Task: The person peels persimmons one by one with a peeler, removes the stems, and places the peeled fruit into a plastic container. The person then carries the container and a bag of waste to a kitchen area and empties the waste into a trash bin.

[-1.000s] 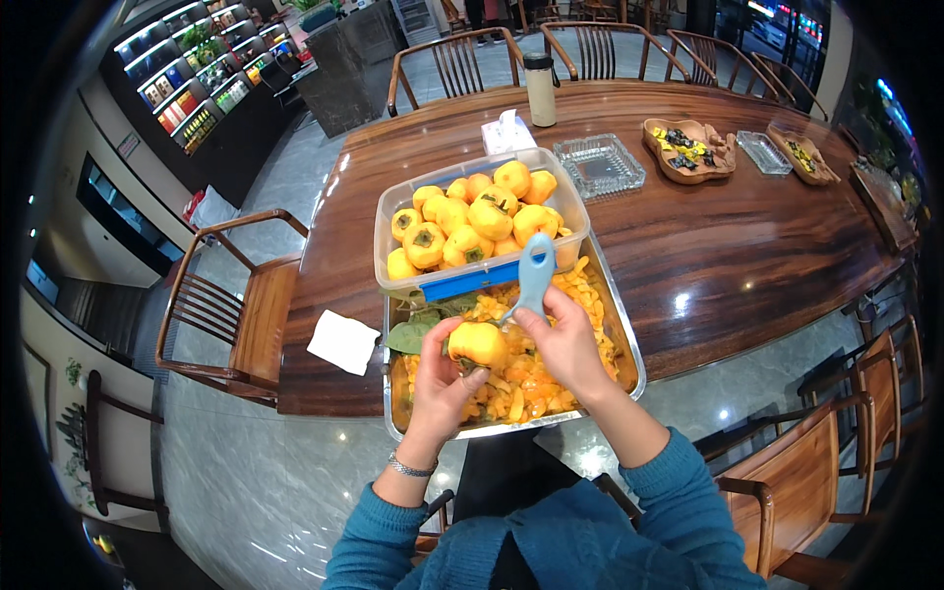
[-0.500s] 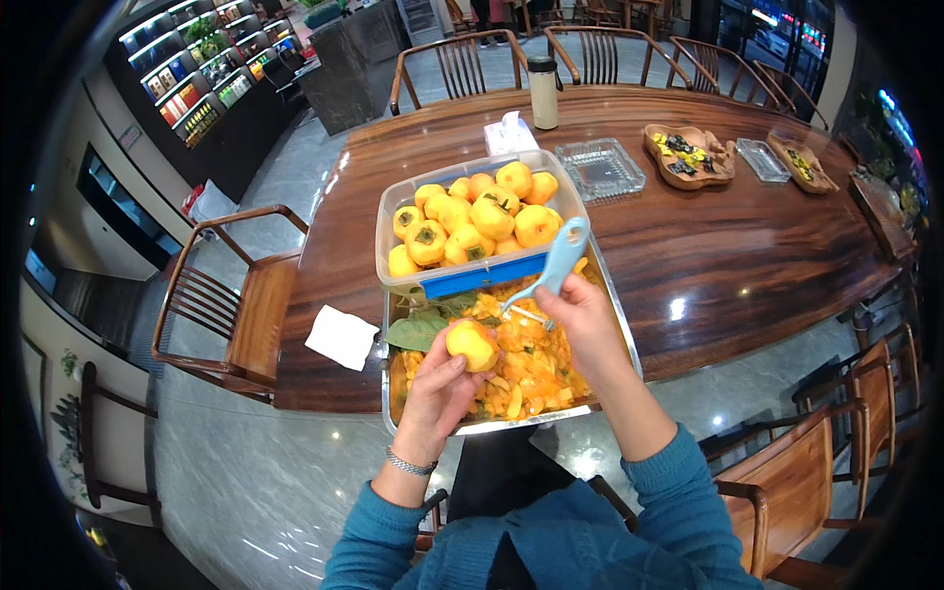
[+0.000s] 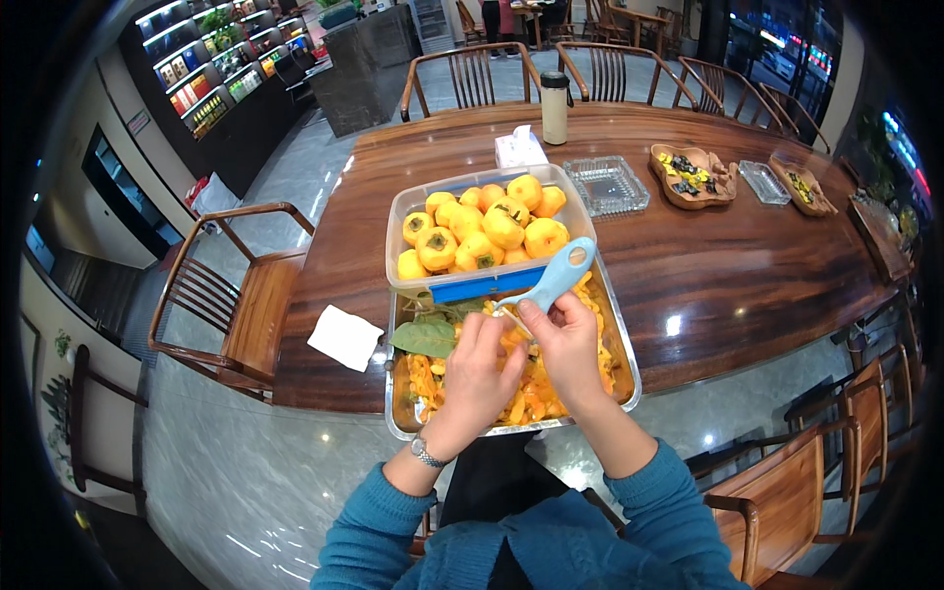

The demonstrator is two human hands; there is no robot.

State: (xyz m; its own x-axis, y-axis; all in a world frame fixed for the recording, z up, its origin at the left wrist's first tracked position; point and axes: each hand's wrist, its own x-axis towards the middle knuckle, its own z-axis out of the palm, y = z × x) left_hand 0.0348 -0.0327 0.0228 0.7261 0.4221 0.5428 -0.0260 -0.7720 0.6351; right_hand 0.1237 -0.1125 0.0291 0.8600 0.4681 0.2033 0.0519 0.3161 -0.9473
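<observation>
My right hand (image 3: 568,339) grips a light-blue peeler (image 3: 562,275) by its handle, the loop end pointing up and away. Its metal head meets the fingertips of my left hand (image 3: 480,372). That hand is turned back-up with its fingers bent together, and whatever it holds, if anything, is hidden beneath. Both hands are over a metal tray (image 3: 629,366) strewn with orange peelings (image 3: 425,379). A clear plastic box (image 3: 395,218) with a blue strip rests across the tray's far part, heaped with peeled persimmons (image 3: 503,224). Green leaves (image 3: 425,337) lie in the tray at left.
A folded white tissue (image 3: 345,337) lies left of the tray on the wooden table (image 3: 708,275). Beyond the box stand a tissue pack (image 3: 520,149), a bottle (image 3: 555,108) and a glass ashtray (image 3: 607,187). A wooden candy dish (image 3: 692,178) is farther right. Chairs surround the table.
My left hand has turned over and moved up to the peeler's head; the persimmon it held no longer shows. My right hand has come slightly left and lower, with the peeler more tilted.
</observation>
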